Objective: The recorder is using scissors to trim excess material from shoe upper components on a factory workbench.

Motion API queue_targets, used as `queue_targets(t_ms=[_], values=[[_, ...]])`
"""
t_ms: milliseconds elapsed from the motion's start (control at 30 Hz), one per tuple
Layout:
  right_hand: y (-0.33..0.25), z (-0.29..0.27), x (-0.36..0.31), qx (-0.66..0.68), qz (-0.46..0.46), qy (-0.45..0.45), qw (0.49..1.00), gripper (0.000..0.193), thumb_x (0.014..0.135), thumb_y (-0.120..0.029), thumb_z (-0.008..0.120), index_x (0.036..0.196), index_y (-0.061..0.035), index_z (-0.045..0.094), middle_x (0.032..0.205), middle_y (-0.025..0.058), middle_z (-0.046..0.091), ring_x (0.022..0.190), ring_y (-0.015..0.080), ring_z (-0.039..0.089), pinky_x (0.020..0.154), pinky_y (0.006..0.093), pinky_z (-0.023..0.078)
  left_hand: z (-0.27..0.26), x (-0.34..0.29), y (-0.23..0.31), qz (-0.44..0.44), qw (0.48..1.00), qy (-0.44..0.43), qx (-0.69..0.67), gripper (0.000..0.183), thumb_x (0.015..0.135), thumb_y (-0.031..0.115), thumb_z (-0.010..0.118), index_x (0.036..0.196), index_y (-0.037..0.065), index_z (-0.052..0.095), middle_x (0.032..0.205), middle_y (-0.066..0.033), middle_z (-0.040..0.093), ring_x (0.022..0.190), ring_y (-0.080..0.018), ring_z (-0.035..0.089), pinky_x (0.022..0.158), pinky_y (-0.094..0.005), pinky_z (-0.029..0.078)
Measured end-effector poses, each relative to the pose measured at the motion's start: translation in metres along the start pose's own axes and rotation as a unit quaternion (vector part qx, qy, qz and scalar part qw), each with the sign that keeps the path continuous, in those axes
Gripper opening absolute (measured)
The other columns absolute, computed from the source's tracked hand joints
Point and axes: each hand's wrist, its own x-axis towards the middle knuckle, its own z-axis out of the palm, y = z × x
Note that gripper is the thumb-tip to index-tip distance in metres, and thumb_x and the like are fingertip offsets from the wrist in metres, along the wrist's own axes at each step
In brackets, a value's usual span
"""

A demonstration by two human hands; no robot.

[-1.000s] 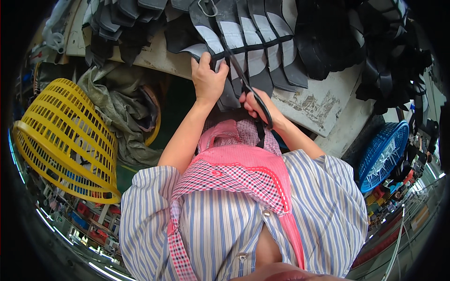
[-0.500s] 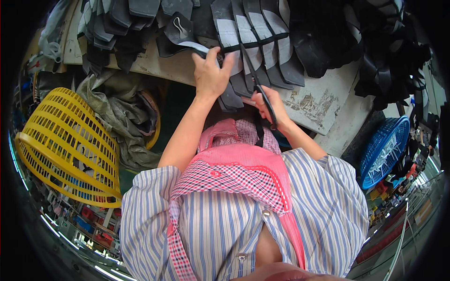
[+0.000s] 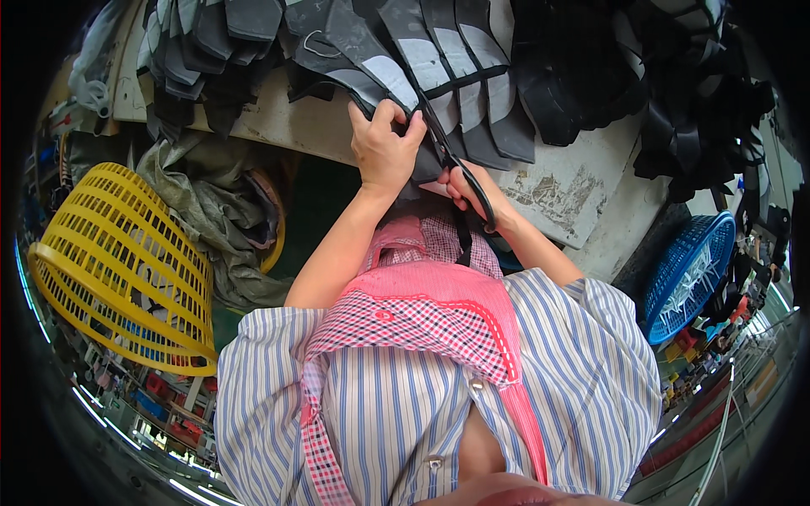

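Observation:
My left hand (image 3: 386, 150) pinches the near edge of a dark grey cut piece (image 3: 390, 78) with a light grey panel. My right hand (image 3: 474, 192) is closed around the handles of black scissors (image 3: 479, 196). Their blades point away from me and lie along the right side of the pinched piece, close to my left fingertips. Whether the blades are parted is hard to see. To their right, a row of similar grey pieces (image 3: 479, 105) lies overlapped on the table, joined across by a dark strip.
The worn white table (image 3: 557, 198) has more dark pieces heaped at the left (image 3: 228, 25) and black ones (image 3: 578, 84) at the right. A yellow basket (image 3: 126, 270) stands left, beside a crumpled grey sheet (image 3: 202, 202). A blue basket (image 3: 688, 278) is at the right.
The scissors have shifted left, toward my left hand. The row of pieces has slid slightly left, and my left hand now grips a neighbouring piece beside the looped one.

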Motion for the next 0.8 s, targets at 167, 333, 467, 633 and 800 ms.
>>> queue_targets(t_ms=[167,333,467,633,800], values=[[-0.008,0.007,-0.001,-0.160,-0.046,0.091,0.982,0.049,0.072,-0.047,0.055,0.072,0.0017,0.046,0.061,0.0114,0.054,0.061,0.0219,0.057,0.056,0.0337,0.042,-0.016,0.005,0.013,-0.007,0.999,-0.020,-0.027,0.022,0.063,0.015,0.066,0.065,0.005,0.047,0.079,-0.0146,0.043,0.065,-0.0327,0.048,0.055,-0.0396,0.039],[-0.014,0.001,-0.002,-0.329,-0.075,0.145,0.930,0.051,0.064,-0.048,0.060,0.071,0.0008,0.048,0.063,0.0183,0.054,0.066,0.0360,0.055,0.059,0.0393,0.041,-0.018,0.005,0.009,-0.042,0.997,-0.023,-0.056,0.024,0.063,0.014,0.067,0.061,0.002,0.046,0.079,-0.0128,0.044,0.069,-0.0287,0.047,0.061,-0.0355,0.038],[-0.034,0.003,-0.003,-0.256,-0.057,0.094,0.960,0.038,0.068,-0.036,0.060,0.068,0.0002,0.048,0.059,0.0168,0.052,0.060,0.0295,0.055,0.055,0.0350,0.041,-0.038,0.001,0.014,-0.079,0.994,-0.031,-0.067,0.023,0.063,0.012,0.066,0.061,0.003,0.045,0.074,-0.0115,0.044,0.066,-0.0266,0.046,0.059,-0.0338,0.037],[-0.005,-0.018,0.019,-0.189,-0.099,0.095,0.972,0.023,0.069,-0.022,0.055,0.066,-0.0006,0.047,0.051,0.0074,0.043,0.050,0.0134,0.043,0.049,0.0293,0.036,-0.117,0.066,0.050,0.076,0.974,-0.117,-0.179,0.025,0.058,0.010,0.069,0.059,0.005,0.044,0.061,-0.0030,0.042,0.060,-0.0160,0.042,0.058,-0.0256,0.036],[-0.047,0.005,0.021,-0.064,-0.123,0.027,0.990,0.020,0.073,-0.023,0.053,0.069,-0.0049,0.047,0.051,-0.0041,0.040,0.041,0.0036,0.035,0.037,0.0194,0.027,-0.169,0.218,-0.027,0.070,0.992,-0.051,-0.090,0.029,0.061,0.022,0.069,0.079,0.005,0.054,0.078,-0.0069,0.052,0.076,-0.0196,0.048,0.072,-0.0282,0.039]])
